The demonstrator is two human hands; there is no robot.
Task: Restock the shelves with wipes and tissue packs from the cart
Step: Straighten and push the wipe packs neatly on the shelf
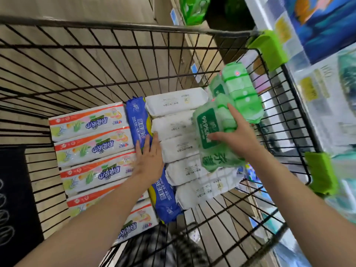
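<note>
Pale wood-look floor (77,8) lies beneath a black wire cart (134,26), and store shelves (317,89) run up the right edge, their stock blurred. One dark mat (13,189) lies on the floor at the lower left. One green pack (192,8) sits on a shelf at the top of the view. Two green corner guards (267,49) clip the cart's right-hand rim, one at the far corner and one nearer.

On the cart's bottom the stock lies in three columns. At the left are five orange-banded packs (88,122), side by side, the nearest partly hidden by the left forearm. Just beside them two blue packs (137,120) lie end to end. To their right five white packs (175,101) lie edge to edge, the nearer ones partly covered.

One green bundle (208,120) of wipes is held up above the white packs, near the cart's right wall. It is several packs wrapped together, but the blur keeps me from counting them. The right hand (238,137) grips it, thumb pressed on its printed face, index finger stretched along its top, the other fingers hidden behind it. The left hand (149,157) lies flat on the seam between the blue packs and the white packs, its fingers (147,145) straight and close together, clamped on nothing.
</note>
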